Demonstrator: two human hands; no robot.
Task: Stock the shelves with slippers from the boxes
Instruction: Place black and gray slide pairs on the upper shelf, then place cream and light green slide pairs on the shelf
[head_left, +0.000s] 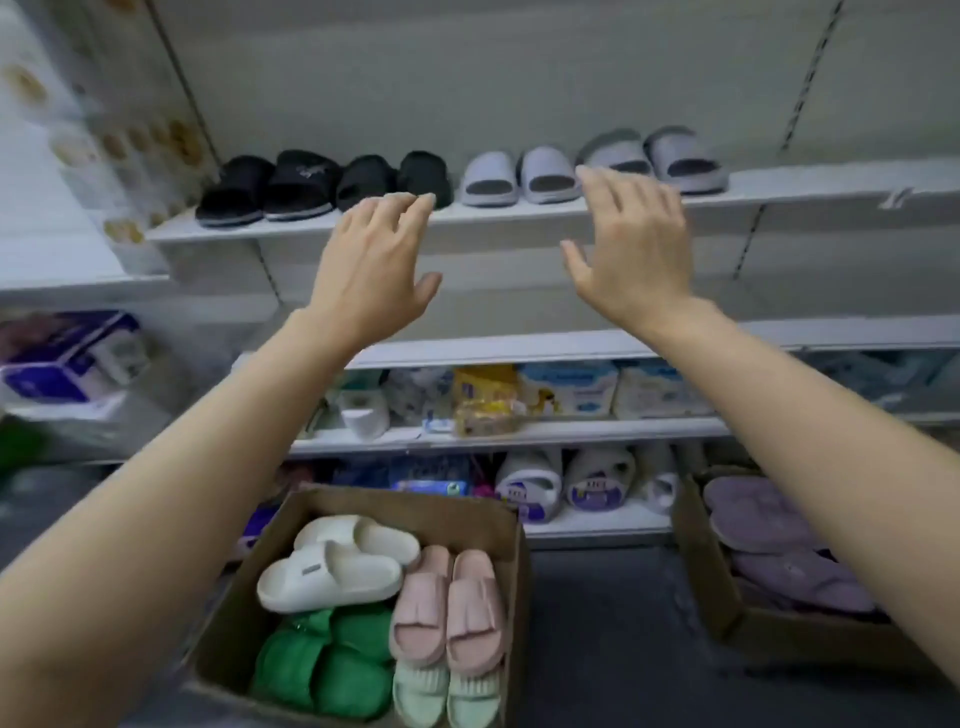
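Observation:
A white upper shelf (810, 189) carries two pairs of black slippers (322, 182) on the left and two pairs of lilac-grey slippers (592, 166) on the right. My left hand (371, 265) and my right hand (631, 244) are both raised in front of the shelf edge, fingers spread and holding nothing. Below, on the floor, an open cardboard box (470, 512) holds white slippers (337, 564), pink slippers (449, 608), green slippers (324, 657) and pale mint slippers (447, 693). A second box (698, 556) at the right holds purple slippers (774, 545).
Lower shelves (571, 428) hold tissue packs, packaged goods and wrapped slippers. More packs (67, 364) sit on a shelf unit at the left. The upper shelf has bare room right of the lilac pairs. Dark floor (597, 639) lies between the two boxes.

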